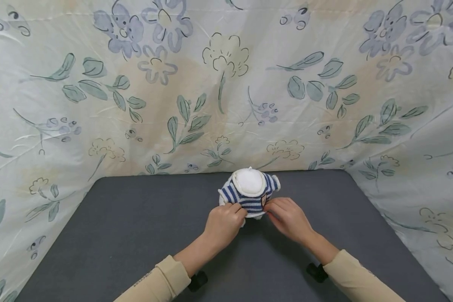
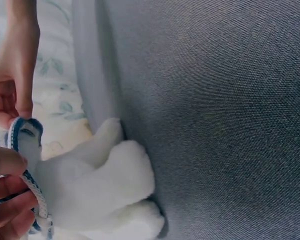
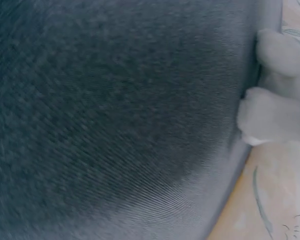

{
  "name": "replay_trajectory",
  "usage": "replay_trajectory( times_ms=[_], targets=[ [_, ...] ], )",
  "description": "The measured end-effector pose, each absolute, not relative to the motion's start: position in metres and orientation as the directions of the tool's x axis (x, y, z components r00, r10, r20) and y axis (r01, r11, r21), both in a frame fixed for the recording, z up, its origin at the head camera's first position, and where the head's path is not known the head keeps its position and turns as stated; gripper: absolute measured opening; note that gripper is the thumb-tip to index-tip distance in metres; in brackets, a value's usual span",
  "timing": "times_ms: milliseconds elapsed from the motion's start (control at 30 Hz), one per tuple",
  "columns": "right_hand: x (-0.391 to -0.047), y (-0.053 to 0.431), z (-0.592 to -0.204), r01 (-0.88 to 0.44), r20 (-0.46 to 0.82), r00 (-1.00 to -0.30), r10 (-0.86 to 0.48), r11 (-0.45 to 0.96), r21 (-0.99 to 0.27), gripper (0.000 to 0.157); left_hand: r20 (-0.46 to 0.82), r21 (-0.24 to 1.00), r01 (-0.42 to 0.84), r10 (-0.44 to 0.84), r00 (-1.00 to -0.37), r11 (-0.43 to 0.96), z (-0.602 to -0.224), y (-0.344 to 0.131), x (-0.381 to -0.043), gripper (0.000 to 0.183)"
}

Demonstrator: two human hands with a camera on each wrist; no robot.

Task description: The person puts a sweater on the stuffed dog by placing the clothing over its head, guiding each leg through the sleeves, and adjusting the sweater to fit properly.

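A white plush toy (image 2: 90, 190) wears a blue-and-white striped knitted sweater (image 1: 253, 204) and stands near the far edge of the table. Its round white top (image 1: 249, 181) shows inside the sweater's pale collar. My left hand (image 1: 226, 222) pinches the sweater's lower hem on the left side, thumb against fingers. On the other side, my right hand (image 1: 288, 218) pinches the same hem near a small patch. In the left wrist view the hem (image 2: 36, 192) stands off the plush body between both hands. Only the stubby white legs (image 3: 272, 117) appear in the right wrist view.
The toy and hands are over a dark grey cloth-covered table (image 1: 136, 235). Behind it and along both sides hangs a floral curtain (image 1: 226, 105). Dark wrist-worn devices (image 1: 317, 272) sit under the beige sleeves (image 1: 162, 279).
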State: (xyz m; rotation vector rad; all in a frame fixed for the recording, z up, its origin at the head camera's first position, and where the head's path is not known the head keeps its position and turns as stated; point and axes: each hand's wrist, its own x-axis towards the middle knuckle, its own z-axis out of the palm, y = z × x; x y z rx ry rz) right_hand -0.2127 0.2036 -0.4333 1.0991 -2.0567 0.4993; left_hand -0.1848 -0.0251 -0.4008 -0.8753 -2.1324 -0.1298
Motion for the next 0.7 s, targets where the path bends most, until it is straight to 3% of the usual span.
replay_trajectory(
  times_ms=[100,233,333,467,700],
  targets=[
    [-0.215,0.203,-0.438,-0.834,0.765,-0.351,-0.540,0.551,0.006,0.018,0.721,-0.194,0.625,0.542,-0.431,0.756,-0.405,-0.025,-0.186,0.023],
    [-0.217,0.202,-0.443,-0.841,0.769,-0.335,-0.545,0.541,0.017,0.008,0.720,-0.196,0.625,0.544,-0.431,0.755,-0.410,-0.025,-0.188,0.025],
    [-0.218,0.201,-0.446,-0.841,0.761,-0.337,-0.555,0.541,0.023,0.010,0.716,-0.200,0.621,0.546,-0.436,0.758,-0.413,-0.025,-0.189,0.024],
    [-0.220,0.200,-0.448,-0.831,0.742,-0.352,-0.570,0.556,0.034,0.021,0.713,-0.204,0.613,0.545,-0.441,0.763,-0.416,-0.025,-0.190,0.023],
    [-0.219,0.199,-0.448,-0.807,0.704,-0.385,-0.597,0.588,0.057,0.021,0.703,-0.210,0.602,0.547,-0.454,0.770,-0.419,-0.026,-0.191,0.024]
  ],
)
